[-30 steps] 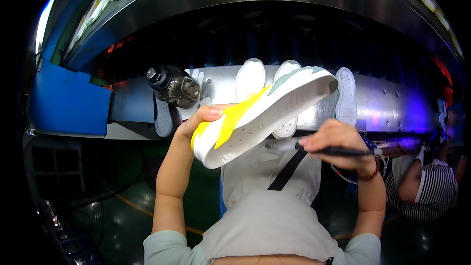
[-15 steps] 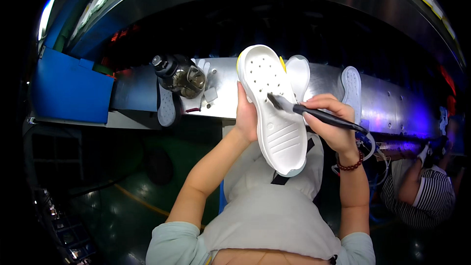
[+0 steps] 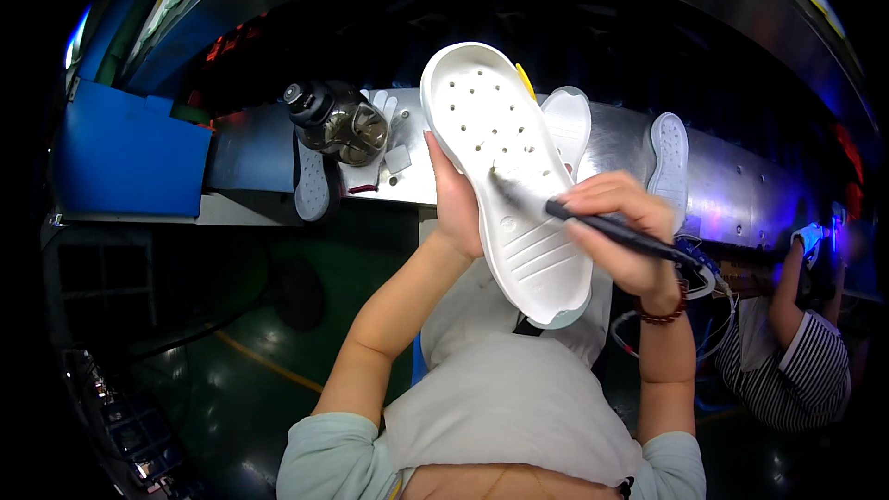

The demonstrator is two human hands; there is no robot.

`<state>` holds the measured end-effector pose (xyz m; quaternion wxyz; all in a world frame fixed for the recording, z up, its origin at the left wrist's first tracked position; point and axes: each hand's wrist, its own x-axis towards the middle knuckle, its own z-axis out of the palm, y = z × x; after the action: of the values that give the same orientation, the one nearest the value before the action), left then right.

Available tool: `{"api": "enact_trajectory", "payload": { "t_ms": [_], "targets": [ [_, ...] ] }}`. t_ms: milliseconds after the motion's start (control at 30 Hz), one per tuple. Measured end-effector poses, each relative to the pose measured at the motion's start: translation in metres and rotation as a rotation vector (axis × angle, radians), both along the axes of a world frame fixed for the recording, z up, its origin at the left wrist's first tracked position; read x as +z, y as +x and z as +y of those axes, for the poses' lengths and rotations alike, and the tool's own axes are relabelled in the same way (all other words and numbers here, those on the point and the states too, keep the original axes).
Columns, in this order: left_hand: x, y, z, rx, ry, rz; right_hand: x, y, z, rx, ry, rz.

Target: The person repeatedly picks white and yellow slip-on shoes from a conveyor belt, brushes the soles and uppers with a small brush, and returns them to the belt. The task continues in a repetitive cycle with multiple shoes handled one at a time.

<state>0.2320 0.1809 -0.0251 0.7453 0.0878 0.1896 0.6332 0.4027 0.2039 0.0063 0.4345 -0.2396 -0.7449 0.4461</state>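
My left hand grips the left edge of a white shoe sole, raised and tilted above my lap. Small holes dot the sole's upper half, and grooves cross its lower part. A yellow piece shows at its far right edge. In my right hand is a black-handled brush, its blurred bristles at the middle of the sole's face. Just behind the held sole, another white sole rests on the metal bench, partly hidden. Farther right lies one more white sole.
On the bench's left stand a dark translucent bottle, a dark-edged sole and a small pale block. A blue box is at far left. At right sits another person in a striped top, with hoses nearby.
The held sole has come up a little and left, appearing larger. The brush bristles have shifted slightly down the sole and are now blurred by motion. Both hands keep their holds.
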Motion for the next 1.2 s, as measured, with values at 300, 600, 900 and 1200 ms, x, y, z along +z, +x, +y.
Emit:
{"api": "enact_trajectory", "payload": {
  "t_ms": [300,600,900,1200],
  "targets": [
    [0.001,-0.019,-0.003,0.251,-0.041,0.122,-0.02,0.019,-0.011,0.126,-0.255,0.04],
    [0.012,-0.025,0.004,0.222,0.052,0.199,-0.023,0.032,-0.014,0.097,-0.527,0.182],
    [0.034,-0.026,0.013,0.258,0.106,0.21,-0.047,0.029,-0.013,0.279,-0.758,0.496],
    [0.007,0.006,-0.015,0.135,0.274,0.013,-0.015,0.005,-0.034,0.106,-1.104,0.653]
  ]
}}
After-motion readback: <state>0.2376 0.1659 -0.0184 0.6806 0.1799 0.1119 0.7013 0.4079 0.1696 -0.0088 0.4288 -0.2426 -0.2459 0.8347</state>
